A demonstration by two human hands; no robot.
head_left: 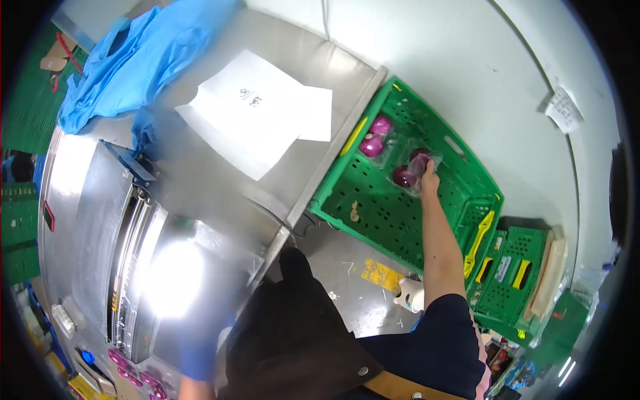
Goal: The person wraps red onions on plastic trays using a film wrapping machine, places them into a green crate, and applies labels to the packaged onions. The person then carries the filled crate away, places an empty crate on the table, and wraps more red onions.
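Inside the green crate (pixel 347 200), my bare right hand (pixel 431 180) grips a clear plastic bag of dark red onions (pixel 404 177). Another bag of purple-red onions (pixel 372 145) lies beside it, towards the crate's left end. My left hand (pixel 199 353), in a blue glove, is low over the steel table (pixel 293 47), near the front of a metal machine with a long bar (pixel 127 267). Motion and glare smear its fingers, so I cannot make out their pose.
White paper sheets (pixel 250 120), one with handwriting, and a blue plastic sheet (pixel 147 60) lie on the table. More green crates (pixel 510 267) stand at the right. Packs of purple-red produce (pixel 137 377) sit at the lower left. A white roll (pixel 410 295) is below.
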